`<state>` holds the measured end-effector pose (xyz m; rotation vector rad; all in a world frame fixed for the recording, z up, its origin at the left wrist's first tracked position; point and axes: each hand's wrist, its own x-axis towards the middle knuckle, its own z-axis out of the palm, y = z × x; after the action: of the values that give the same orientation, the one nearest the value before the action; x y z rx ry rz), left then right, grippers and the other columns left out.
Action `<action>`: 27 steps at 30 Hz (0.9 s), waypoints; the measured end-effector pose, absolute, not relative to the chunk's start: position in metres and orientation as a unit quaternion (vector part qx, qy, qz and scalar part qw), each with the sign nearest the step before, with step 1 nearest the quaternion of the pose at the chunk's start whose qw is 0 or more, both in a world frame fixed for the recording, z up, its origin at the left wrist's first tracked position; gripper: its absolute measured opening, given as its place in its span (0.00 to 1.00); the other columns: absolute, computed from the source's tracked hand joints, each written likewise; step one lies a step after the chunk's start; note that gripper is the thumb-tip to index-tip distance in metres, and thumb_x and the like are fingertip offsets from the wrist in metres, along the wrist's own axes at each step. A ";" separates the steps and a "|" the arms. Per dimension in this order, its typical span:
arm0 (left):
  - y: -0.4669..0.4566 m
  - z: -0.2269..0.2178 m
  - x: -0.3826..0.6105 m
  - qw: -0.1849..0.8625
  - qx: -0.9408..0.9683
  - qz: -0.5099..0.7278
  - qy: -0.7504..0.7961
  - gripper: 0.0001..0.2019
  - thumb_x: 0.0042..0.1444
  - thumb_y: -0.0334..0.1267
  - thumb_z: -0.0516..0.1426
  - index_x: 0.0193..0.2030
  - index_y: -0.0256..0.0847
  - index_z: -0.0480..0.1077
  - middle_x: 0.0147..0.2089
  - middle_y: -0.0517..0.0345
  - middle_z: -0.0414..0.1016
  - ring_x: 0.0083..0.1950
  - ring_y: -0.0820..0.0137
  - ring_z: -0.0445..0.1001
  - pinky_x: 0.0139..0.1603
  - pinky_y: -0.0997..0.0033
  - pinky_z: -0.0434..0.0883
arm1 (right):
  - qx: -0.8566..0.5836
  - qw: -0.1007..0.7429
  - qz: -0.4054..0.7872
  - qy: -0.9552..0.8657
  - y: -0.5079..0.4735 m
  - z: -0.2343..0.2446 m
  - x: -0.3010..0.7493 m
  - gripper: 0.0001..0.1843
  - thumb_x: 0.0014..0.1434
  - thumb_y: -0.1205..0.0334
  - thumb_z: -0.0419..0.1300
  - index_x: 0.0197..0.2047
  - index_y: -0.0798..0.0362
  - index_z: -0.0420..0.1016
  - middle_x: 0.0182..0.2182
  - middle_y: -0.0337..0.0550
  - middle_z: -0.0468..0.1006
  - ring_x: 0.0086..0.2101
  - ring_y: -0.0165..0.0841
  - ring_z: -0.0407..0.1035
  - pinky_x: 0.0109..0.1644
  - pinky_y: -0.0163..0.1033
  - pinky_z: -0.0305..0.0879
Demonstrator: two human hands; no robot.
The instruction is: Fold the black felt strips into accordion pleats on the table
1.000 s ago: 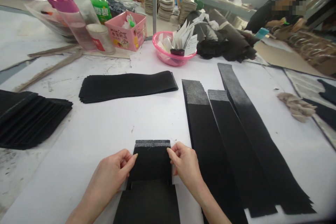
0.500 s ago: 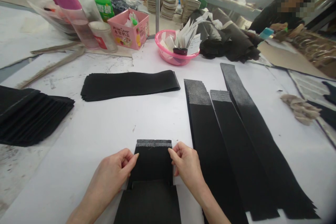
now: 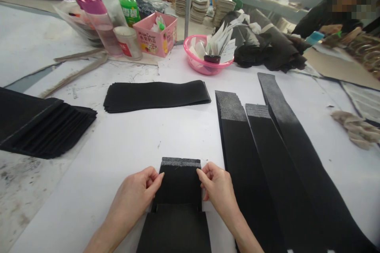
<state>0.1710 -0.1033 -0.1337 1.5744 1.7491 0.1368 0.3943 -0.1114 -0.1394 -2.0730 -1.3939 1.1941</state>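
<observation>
Both the left hand [image 3: 133,189] and right hand [image 3: 219,187], nearly closed, are pinching a black panel [image 3: 179,185] by its sides, lower centre, apparently aligning it. The next move is likely needing even tension.

Pink box [image 3: 157,39]: “Milk Cover”; bottle [image 3: 128,2]: “雪碧”

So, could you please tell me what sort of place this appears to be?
Probably a workshop for fabric or leather-like goods: layered black strips lie on a white worktable, the left hand and right hand hold a similar black piece, and stacks of pale pieces stand farther back.
</observation>
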 end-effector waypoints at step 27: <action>-0.103 -0.134 0.173 0.342 0.640 0.047 0.687 0.20 0.62 0.52 0.46 0.24 0.42 0.59 0.18 0.66 0.65 0.21 0.73 0.64 0.26 0.74 0.53 | -0.737 0.182 0.416 -0.500 -0.110 -0.138 0.394 0.13 0.60 0.56 0.55 0.25 0.50 0.65 0.16 0.30 0.74 0.14 0.26 0.67 0.21 0.29 0.55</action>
<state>0.1731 -0.1031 -0.1345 1.6630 1.7855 0.1232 0.3941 -0.1097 -0.1376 -2.0814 -1.4123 1.1757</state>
